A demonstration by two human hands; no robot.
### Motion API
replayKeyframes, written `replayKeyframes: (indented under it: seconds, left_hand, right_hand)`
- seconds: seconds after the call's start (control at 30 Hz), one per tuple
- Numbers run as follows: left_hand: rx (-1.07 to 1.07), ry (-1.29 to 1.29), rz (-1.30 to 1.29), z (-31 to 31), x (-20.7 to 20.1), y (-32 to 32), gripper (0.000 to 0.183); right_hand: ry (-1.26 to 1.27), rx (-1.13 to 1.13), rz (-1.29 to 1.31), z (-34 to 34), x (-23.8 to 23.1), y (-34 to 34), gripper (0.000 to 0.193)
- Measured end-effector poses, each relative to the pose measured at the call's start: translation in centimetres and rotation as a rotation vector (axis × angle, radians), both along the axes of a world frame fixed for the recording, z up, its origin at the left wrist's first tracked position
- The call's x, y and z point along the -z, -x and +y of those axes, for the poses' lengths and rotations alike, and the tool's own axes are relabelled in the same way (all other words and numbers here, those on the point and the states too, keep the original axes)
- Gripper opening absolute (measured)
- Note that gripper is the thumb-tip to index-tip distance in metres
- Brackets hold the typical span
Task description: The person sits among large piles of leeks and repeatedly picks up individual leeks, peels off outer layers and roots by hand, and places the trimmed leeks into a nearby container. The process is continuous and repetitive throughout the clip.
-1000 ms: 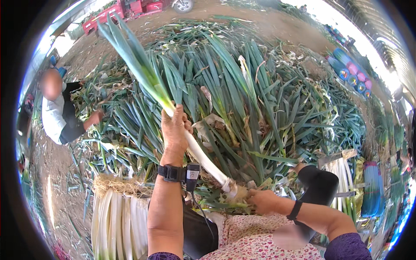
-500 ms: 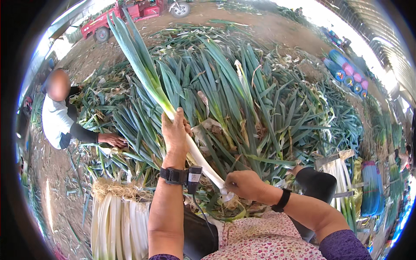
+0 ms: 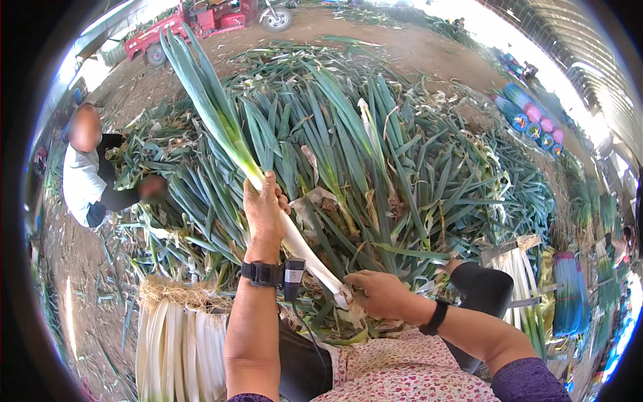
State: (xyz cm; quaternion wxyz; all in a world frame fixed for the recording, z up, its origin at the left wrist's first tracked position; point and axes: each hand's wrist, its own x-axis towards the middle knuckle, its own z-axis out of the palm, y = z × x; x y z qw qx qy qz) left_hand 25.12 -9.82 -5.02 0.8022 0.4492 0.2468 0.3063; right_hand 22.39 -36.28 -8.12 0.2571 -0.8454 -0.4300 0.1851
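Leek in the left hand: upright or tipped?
Tipped. The leek slants through the left hand: green leaves toward upper left, root end lower right, by the right hand.

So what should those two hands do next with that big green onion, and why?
I'd have the right hand peel off the frayed, brownish skin next: it looks loose at the root end of the green onion, those fingers are already right by it, and the left hand grips the stalk higher up.
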Motion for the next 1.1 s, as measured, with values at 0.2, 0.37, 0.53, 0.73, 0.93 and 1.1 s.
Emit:
replayKeyframes:
  seconds: [0.2,0.37,0.53,0.73,0.93,1.1]
  left_hand:
    - [0.147,0.213,-0.201,0.8,-0.7,0.3,0.031]
    - [0.298,0.382,-0.385,2.0,0.2,0.9,0.043]
    - [0.323,0.433,-0.507,5.2,0.7,1.5,0.041]
    - [0.059,0.396,-0.287,3.7,-0.4,1.2,0.03]
    - [-0.085,0.274,-0.252,1.6,0.5,0.4,0.022]
    - [-0.029,0.379,-0.395,0.5,0.7,-0.1,0.023]
  right_hand:
    - [0.089,-0.06,0.972,0.5,0.1,-2.6,0.039]
    - [0.099,-0.173,0.857,1.5,-1.8,-2.4,0.037]
    - [0.457,-0.261,0.734,-4.5,1.7,0.9,0.045]
    - [0.012,0.525,0.77,-10.9,4.3,2.1,0.043]
    - [-0.463,0.275,0.151,-0.5,-2.5,-1.3,0.028]
    - [-0.291,0.179,-0.097,3.6,-3.4,-2.3,0.022]
